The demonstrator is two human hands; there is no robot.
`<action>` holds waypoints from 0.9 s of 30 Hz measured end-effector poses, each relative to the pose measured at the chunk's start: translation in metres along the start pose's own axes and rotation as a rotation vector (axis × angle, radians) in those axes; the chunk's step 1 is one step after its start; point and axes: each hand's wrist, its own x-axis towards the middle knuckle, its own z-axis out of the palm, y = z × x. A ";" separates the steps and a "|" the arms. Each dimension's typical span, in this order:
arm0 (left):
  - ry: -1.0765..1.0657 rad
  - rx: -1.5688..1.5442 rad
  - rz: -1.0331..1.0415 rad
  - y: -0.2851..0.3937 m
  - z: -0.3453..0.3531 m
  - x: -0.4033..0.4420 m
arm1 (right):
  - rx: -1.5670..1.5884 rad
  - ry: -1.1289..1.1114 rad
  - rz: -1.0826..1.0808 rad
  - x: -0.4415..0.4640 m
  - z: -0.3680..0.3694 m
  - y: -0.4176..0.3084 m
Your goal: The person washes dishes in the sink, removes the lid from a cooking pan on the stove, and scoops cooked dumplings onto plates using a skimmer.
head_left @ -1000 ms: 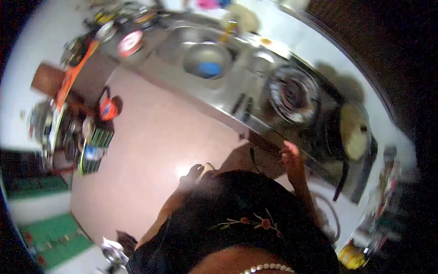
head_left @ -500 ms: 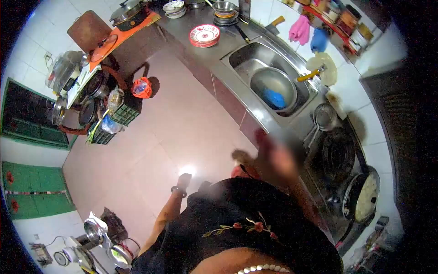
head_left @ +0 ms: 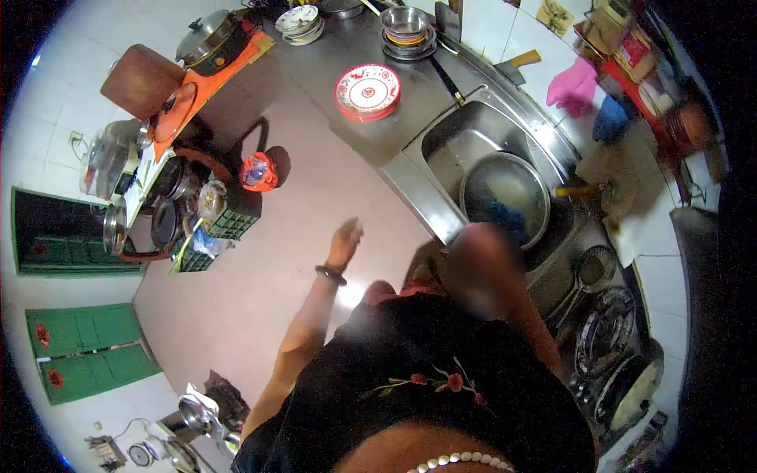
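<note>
Over the floor, my left hand (head_left: 344, 244) hangs away from the counter with a dark bracelet (head_left: 331, 275) at its wrist. Its fingers are loosely bent and partly apart, and it holds nothing. My right hand (head_left: 485, 260) is a blur at the counter's front edge, near the sink (head_left: 444, 146); its fingers and anything in them cannot be made out. Beyond it, a round metal basin (head_left: 475, 175) sits in the sink. A blue cloth-like thing (head_left: 507, 221) lies in cloudy water in the basin.
Red-rimmed plates (head_left: 368, 93) are stacked left of the sink, with metal bowls (head_left: 406, 22) behind. A cleaver (head_left: 512, 69) and pink glove (head_left: 573, 85) are at the wall. Right of the sink are a strainer (head_left: 597, 268), a stove burner (head_left: 607, 331) and a pan (head_left: 635, 398).
My view has shifted toward the sink, which sits further right and lower. My left hand has come up and forward. My right hand stays blurred, now nearer the basin.
</note>
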 end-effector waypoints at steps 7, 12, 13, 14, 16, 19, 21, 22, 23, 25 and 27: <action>0.117 -0.251 0.000 0.111 -0.035 0.136 | 0.354 -0.043 0.219 0.139 0.021 -0.045; 0.128 -0.279 -0.017 0.147 -0.062 0.240 | 0.315 0.015 0.222 0.227 0.046 -0.090; 0.083 -0.256 -0.028 0.148 -0.070 0.264 | 0.338 0.033 0.243 0.254 0.050 -0.091; 0.043 -0.233 -0.046 0.140 -0.079 0.287 | 0.360 0.047 0.270 0.281 0.055 -0.088; -0.059 -0.090 -0.172 0.151 -0.092 0.319 | 0.202 0.120 0.205 0.330 0.064 -0.078; -0.179 0.012 0.022 0.105 -0.105 0.389 | 0.026 0.188 0.186 0.395 0.067 -0.040; -0.217 -0.029 0.045 0.155 -0.101 0.370 | -0.088 0.229 0.184 0.437 0.065 -0.015; -0.240 -0.035 0.069 0.162 -0.102 0.372 | -0.029 0.245 0.250 0.426 0.079 -0.053; -0.266 -0.039 0.093 0.167 -0.102 0.373 | 0.038 0.263 0.253 0.410 0.094 -0.095; -0.292 -0.070 0.149 0.137 -0.096 0.400 | 0.059 0.202 0.141 0.424 0.092 -0.064; -0.293 0.035 0.293 0.129 -0.098 0.409 | 0.069 0.186 0.105 0.427 0.092 -0.059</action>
